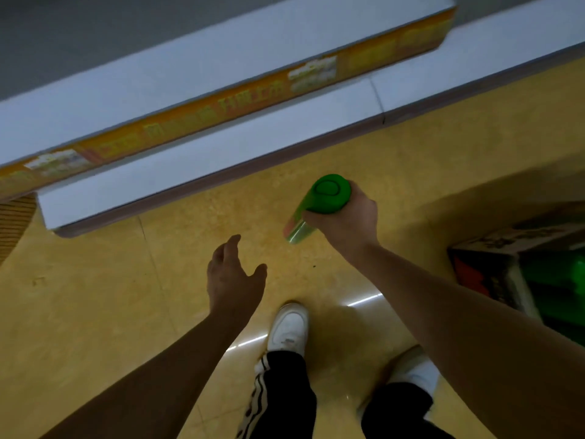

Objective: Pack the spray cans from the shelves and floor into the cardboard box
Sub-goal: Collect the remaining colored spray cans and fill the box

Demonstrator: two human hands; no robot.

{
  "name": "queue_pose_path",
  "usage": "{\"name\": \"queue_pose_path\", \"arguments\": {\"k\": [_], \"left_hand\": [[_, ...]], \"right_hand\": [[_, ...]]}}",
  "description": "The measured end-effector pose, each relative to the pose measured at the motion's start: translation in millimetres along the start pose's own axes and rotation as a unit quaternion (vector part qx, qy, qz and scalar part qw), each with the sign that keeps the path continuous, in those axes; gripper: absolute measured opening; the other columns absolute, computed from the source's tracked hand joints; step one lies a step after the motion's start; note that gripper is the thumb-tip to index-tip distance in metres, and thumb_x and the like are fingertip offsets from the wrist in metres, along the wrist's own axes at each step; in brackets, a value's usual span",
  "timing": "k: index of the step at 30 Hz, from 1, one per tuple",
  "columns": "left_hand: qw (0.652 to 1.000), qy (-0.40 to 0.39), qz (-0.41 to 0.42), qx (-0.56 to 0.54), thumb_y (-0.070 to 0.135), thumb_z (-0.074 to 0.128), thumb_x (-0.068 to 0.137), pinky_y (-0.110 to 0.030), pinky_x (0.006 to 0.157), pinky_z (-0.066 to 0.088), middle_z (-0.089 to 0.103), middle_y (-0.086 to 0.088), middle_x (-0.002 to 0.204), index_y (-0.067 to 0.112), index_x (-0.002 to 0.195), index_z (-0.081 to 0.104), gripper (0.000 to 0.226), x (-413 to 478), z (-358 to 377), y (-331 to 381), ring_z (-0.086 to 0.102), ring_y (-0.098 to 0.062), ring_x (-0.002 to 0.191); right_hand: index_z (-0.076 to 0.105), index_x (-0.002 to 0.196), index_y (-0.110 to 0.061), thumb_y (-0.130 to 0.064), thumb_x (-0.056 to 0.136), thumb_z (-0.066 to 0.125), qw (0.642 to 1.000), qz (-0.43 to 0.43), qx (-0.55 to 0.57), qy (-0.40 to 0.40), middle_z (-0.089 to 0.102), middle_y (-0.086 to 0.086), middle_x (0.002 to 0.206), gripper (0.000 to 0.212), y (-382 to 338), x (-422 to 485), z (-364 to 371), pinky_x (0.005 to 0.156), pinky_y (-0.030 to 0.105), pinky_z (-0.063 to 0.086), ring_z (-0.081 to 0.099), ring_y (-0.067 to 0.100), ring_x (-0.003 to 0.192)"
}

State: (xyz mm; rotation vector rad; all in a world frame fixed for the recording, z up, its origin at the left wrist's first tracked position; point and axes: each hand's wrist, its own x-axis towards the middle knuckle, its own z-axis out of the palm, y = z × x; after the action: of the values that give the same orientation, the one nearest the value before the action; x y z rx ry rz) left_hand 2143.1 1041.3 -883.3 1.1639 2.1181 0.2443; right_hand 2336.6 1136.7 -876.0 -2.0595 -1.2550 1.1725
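Green-capped spray can [319, 204] is tilted in the right hand [346, 224], fingers [313, 217] curled round it just below the cap, above the yellow floor [95, 296] near the white shelves [205, 153]. The left hand [232, 277] holds nothing, fingers loosely spread. The cardboard box [493, 245] stands at the right edge.

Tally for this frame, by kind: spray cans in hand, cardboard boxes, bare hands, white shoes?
spray can: 1, gripped by the right hand
cardboard box: 1, contents only a green blur
bare hands: 2, the left hand open and empty
white shoes: 2
Total: 6
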Motion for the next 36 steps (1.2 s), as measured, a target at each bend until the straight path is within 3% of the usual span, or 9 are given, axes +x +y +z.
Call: {"name": "queue_pose_path", "arguments": {"k": [7,13,16,22,25,30,36], "left_hand": [[0.981,-0.077,0.173,0.031,0.028,0.076,0.084,-0.043,0.103,0.043,0.044,-0.007,0.149,0.021,0.151,0.040,0.076,-30,17,150,0.042,-0.029,0.135],[0.947,-0.116,0.295,0.051,0.033,0.074,0.087,-0.040,0.105,0.039,0.041,-0.008,0.151,0.023,0.153,0.035,0.078,-68,29,300,0.040,-0.028,0.136],[0.924,-0.137,0.354,0.048,0.036,0.073,0.087,-0.038,0.103,0.040,0.040,-0.007,0.152,0.026,0.152,0.035,0.076,-98,40,361,0.041,-0.027,0.135],[0.892,-0.195,0.407,0.021,0.046,0.069,0.089,-0.043,0.106,0.040,0.038,-0.003,0.153,0.035,0.152,0.031,0.074,-158,101,442,0.036,-0.025,0.139],[0.874,-0.213,0.436,0.019,0.045,0.070,0.088,-0.039,0.107,0.038,0.036,-0.001,0.154,0.035,0.152,0.030,0.076,-181,145,465,0.034,-0.022,0.140],[0.857,-0.230,0.457,0.054,0.041,0.074,0.084,-0.038,0.113,0.035,0.036,0.002,0.152,0.034,0.152,0.034,0.079,-199,217,487,0.032,-0.020,0.140],[0.845,-0.229,0.474,0.087,0.037,0.078,0.082,-0.043,0.114,0.035,0.040,-0.002,0.150,0.029,0.149,0.040,0.078,-210,290,509,0.034,-0.023,0.139]], "right_hand": [[0.064,0.109,-0.026,-0.045,0.062,0.091,0.994,0.002,0.028,0.106,0.066,-0.018,0.086,0.058,-25,-14,-174,0.068,0.019,0.053,0.064,0.000,0.082],[0.064,0.112,-0.023,-0.050,0.058,0.090,0.976,0.014,0.022,0.217,0.072,-0.010,0.098,0.066,-26,-36,-347,0.082,0.035,0.061,0.068,0.007,0.092],[0.065,0.108,-0.026,-0.058,0.053,0.086,0.954,0.027,0.013,0.297,0.073,-0.010,0.095,0.066,-20,-60,-439,0.080,0.037,0.060,0.070,0.010,0.089],[0.067,0.113,-0.023,-0.045,0.059,0.094,0.890,0.083,0.024,0.447,0.073,-0.012,0.096,0.064,49,-114,-585,0.080,0.030,0.061,0.070,0.004,0.088],[0.064,0.118,-0.021,-0.040,0.061,0.093,0.873,0.119,0.035,0.471,0.071,-0.010,0.101,0.067,105,-125,-625,0.085,0.035,0.061,0.069,0.007,0.094],[0.062,0.117,-0.027,-0.064,0.045,0.084,0.859,0.171,0.067,0.478,0.071,-0.007,0.107,0.085,199,-122,-655,0.088,0.044,0.060,0.068,0.013,0.100],[0.057,0.119,-0.023,-0.038,0.063,0.093,0.855,0.201,0.096,0.468,0.065,-0.008,0.107,0.068,283,-103,-668,0.091,0.036,0.058,0.065,0.013,0.101]]}}
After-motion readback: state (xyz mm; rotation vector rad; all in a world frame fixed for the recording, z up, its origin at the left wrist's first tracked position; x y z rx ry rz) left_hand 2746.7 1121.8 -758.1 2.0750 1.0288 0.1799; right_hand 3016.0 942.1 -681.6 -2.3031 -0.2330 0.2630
